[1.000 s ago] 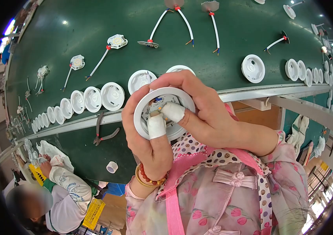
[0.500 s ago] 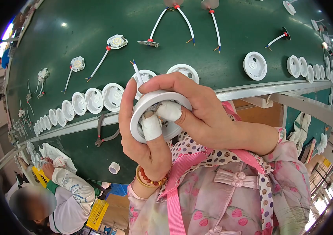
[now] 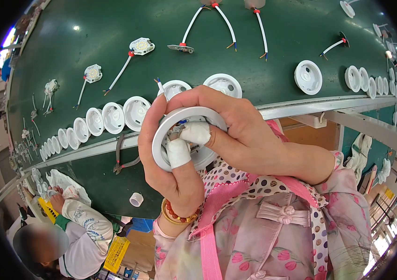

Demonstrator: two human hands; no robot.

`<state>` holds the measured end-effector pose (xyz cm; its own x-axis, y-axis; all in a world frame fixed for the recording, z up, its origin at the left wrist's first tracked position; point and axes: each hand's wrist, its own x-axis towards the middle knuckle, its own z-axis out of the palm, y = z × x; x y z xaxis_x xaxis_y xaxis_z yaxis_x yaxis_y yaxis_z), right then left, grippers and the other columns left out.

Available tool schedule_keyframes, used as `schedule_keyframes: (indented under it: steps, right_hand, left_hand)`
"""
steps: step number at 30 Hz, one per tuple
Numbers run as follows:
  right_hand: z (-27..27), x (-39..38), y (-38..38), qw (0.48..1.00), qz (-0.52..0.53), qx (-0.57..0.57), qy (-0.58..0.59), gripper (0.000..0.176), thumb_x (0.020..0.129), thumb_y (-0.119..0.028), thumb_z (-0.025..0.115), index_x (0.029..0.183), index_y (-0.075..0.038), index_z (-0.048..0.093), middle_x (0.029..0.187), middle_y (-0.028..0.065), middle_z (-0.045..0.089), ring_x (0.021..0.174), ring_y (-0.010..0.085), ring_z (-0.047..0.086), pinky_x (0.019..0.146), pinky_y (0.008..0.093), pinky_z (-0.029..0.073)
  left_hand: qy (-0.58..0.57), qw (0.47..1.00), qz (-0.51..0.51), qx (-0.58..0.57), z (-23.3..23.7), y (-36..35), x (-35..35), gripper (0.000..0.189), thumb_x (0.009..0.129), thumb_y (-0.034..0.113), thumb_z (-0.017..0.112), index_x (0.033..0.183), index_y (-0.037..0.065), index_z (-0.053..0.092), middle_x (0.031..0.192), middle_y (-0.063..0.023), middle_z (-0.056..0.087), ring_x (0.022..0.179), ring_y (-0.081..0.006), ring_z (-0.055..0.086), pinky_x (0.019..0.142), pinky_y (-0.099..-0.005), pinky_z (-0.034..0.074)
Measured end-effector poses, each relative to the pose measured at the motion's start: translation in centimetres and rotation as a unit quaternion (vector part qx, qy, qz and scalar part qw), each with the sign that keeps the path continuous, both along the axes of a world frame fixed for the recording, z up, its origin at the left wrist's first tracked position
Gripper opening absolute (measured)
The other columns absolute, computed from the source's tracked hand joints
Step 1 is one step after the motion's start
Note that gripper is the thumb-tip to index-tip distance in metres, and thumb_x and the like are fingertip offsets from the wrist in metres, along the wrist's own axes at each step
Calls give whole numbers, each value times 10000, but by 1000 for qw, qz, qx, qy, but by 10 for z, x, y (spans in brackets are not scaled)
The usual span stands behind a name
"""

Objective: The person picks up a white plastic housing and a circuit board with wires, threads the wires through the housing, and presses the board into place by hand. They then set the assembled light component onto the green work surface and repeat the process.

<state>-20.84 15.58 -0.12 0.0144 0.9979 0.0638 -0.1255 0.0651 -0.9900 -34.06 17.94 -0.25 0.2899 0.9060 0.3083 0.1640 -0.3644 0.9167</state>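
Note:
Between both hands is a white round lamp housing (image 3: 159, 154), its open face turned towards me. My left hand (image 3: 173, 179) wraps its left side and my right hand (image 3: 236, 133) curls over its top and right. Both thumbs, bound in white tape, press inside the cup, where a bit of blue wire shows; most of the inside is hidden by them. A white cable (image 3: 160, 87) with bare coloured wire ends pokes up behind the fingers. Two more white housings (image 3: 223, 85) lie just beyond, partly covered by my hands.
A row of white housings (image 3: 113, 117) lines the green table's edge, more standing right (image 3: 308, 77). LED boards with cables (image 3: 141, 45) lie farther back. Pliers (image 3: 121, 161) and a tape roll (image 3: 136, 199) lie on the nearer surface. Another person (image 3: 84, 228) works at lower left.
The cable end behind the fingers has dropped, with less of it showing. Both thumbs have shifted slightly inside the housing, and blue wire is now visible there. The view has moved a little.

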Motion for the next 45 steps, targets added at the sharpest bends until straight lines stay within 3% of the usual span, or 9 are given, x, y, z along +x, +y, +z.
schedule_keyframes:
  steps: [4,13,17,21,22,28,37,40,45]
  right_hand:
    - [-3,-12,0,993,-43,21,108,311,813,-8,480,1121,-22,519,959,115,620,893,204,620,776,307,486]
    - [-10,-15,0,991,-42,73,100,298,901,-71,479,1191,-7,499,1027,74,607,951,135,582,814,272,474]
    - [-9,-17,3,990,-51,-11,133,305,857,-42,472,1156,4,513,999,86,616,923,146,589,808,274,473]
    - [-4,-17,8,986,-74,-53,140,325,776,8,444,1088,22,534,931,108,623,865,173,599,790,285,470]
    - [-4,-15,9,985,-70,-61,147,326,773,7,446,1088,26,530,927,109,623,863,174,598,791,287,469]
    - [-12,-12,9,995,-25,-36,88,348,814,-39,571,1154,-13,500,1016,51,601,944,110,567,828,270,463]
    - [-27,-13,9,989,4,-55,135,327,793,-60,609,1105,-42,509,1004,24,592,945,103,557,840,273,451]
    - [-23,-4,15,988,62,-106,97,323,811,-65,589,1121,-41,503,1024,25,587,949,110,556,840,267,445]
    - [-22,0,16,997,67,-35,28,361,747,-68,524,1097,20,517,932,158,615,820,243,617,753,326,478]
  left_hand:
    - [-14,998,3,57,-2,1,0,381,904,124,440,1233,-68,428,1223,-175,494,1057,-228,531,888,-318,425]
    - [-7,999,-7,41,1,2,-6,312,865,48,456,1158,-57,482,1115,-148,558,988,-196,552,859,-293,427]
    - [-6,1000,4,17,-3,9,-2,321,847,23,444,1154,-61,485,1112,-146,557,985,-199,554,867,-295,422]
    - [-85,986,-65,-129,0,12,-8,468,813,37,501,1260,-49,393,1221,-157,488,1085,-220,511,932,-319,396]
    - [-79,983,-72,-152,3,11,-7,654,750,31,602,1325,-34,297,1266,-145,433,1142,-225,473,957,-331,387]
    - [-44,975,-153,-158,2,14,-17,894,632,25,727,1364,0,215,1290,-132,391,1157,-229,459,961,-331,390]
    - [49,985,-134,-102,4,2,-18,742,686,-32,617,1338,-5,264,1260,-144,407,1123,-228,482,903,-328,447]
    - [-58,959,-99,-257,14,1,-12,610,770,15,508,1332,-15,273,1235,-164,434,1084,-236,516,827,-321,502]
    - [-80,959,-86,-259,16,7,-18,489,867,137,357,1321,-34,297,1190,-188,481,1025,-246,557,783,-313,521]
